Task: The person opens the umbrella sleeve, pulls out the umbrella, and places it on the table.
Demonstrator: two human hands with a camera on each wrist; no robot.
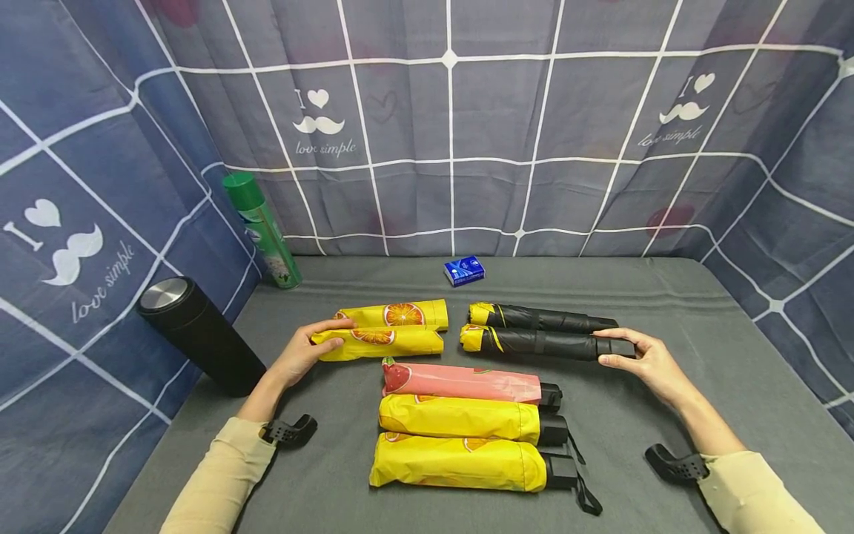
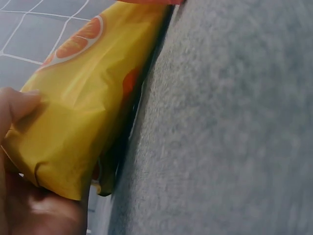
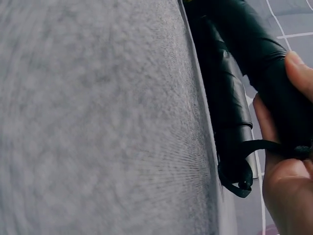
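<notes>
A: Log the hands first.

B: The left hand [image 1: 303,354] grasps the near one of 2 folded yellow umbrellas with orange-slice print [image 1: 382,343], fingers curled over its left end. The left wrist view shows a fingertip [image 2: 19,105] pressed on the yellow sleeve [image 2: 78,112] and the palm under its end.

A: And the other?

B: The right hand [image 1: 643,360] grasps the handle end of the near folded black umbrella with a yellow tip [image 1: 543,344], thumb below, fingers above. In the right wrist view the fingers [image 3: 298,68] wrap the black barrel [image 3: 264,58]; a black wrist strap loop [image 3: 239,171] hangs from the second black umbrella beside it.

A: Positions, taking the folded pink umbrella with strawberry print [image 1: 463,382] as landmark?

B: The held yellow umbrella lies just behind it to the left, the held black umbrella just behind it to the right. Each has a twin directly behind: a yellow one [image 1: 396,314] and a black one [image 1: 540,319]. In front of the pink umbrella lie 2 more yellow folded umbrellas with black handles [image 1: 460,419] [image 1: 467,463], side by side.

A: Surface?

B: All on the grey cloth tabletop [image 1: 667,297]. Far left of the pink umbrella stands a black cylindrical flask with a steel lid [image 1: 200,334]; behind and left, a green spray can [image 1: 263,230]; directly behind, a small blue tissue pack [image 1: 464,271].
</notes>
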